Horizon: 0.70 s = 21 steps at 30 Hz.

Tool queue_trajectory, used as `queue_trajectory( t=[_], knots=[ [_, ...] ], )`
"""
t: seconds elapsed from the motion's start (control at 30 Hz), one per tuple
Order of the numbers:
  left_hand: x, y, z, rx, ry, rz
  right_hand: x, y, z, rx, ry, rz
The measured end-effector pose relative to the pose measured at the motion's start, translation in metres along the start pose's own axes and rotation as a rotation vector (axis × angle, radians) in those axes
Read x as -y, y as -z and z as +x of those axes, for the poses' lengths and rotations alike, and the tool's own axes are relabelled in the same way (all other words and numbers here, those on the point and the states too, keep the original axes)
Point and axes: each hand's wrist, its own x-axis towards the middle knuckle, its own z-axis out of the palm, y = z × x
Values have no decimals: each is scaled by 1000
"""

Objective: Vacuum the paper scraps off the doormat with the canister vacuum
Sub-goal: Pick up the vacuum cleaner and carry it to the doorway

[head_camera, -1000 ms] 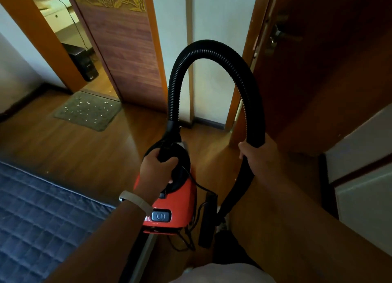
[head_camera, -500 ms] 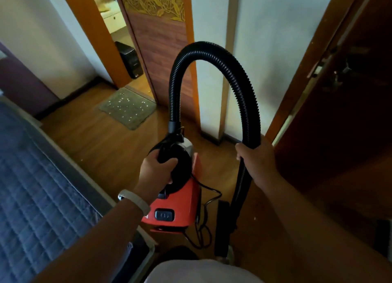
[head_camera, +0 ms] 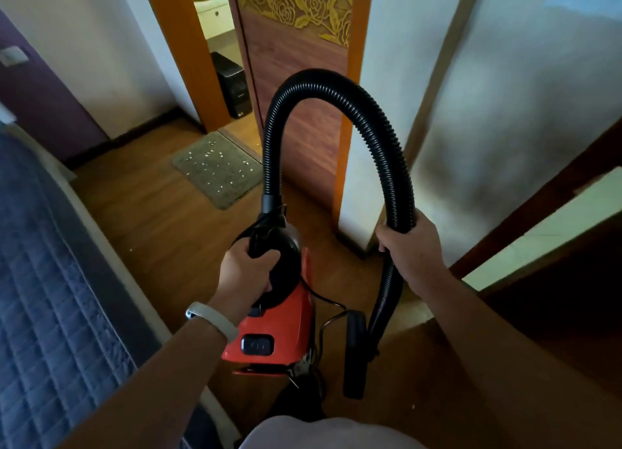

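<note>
I carry a red and black canister vacuum (head_camera: pixel 286 327) above the wooden floor. My left hand (head_camera: pixel 245 267) is closed around its black top handle. The ribbed black hose (head_camera: pixel 336 88) arches up from the canister's front and comes down on the right, where my right hand (head_camera: pixel 410 243) grips it. Below that hand the black nozzle (head_camera: pixel 355 354) hangs down. The grey doormat (head_camera: pixel 218 169) lies ahead by the doorway, dotted with several white paper scraps (head_camera: pixel 215 162). A loose black cord (head_camera: pixel 326 317) dangles beside the canister.
A bed with a blue quilted cover (head_camera: pixel 50 297) fills the left side. A wooden door with carved gold roses (head_camera: pixel 296 61) stands open behind the mat. A black box (head_camera: pixel 232 85) sits in the room beyond. A white wall corner (head_camera: pixel 363 146) and a dark door (head_camera: pixel 555 263) are to the right.
The view has swung and I have come closer: the doormat is now larger and nearer the centre, and the bed takes up more of the left. Both hands keep their grips.
</note>
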Motion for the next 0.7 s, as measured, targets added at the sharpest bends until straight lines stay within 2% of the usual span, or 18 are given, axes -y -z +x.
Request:
queue_trajectory(
  t=[0.3, 0.7],
  knots=[
    [-40, 41, 156, 4, 15, -6, 71, -86, 117, -15, 18, -24],
    [-79, 103, 278, -143, -29, -26, 137, -185, 234, 86, 85, 14]
  ],
)
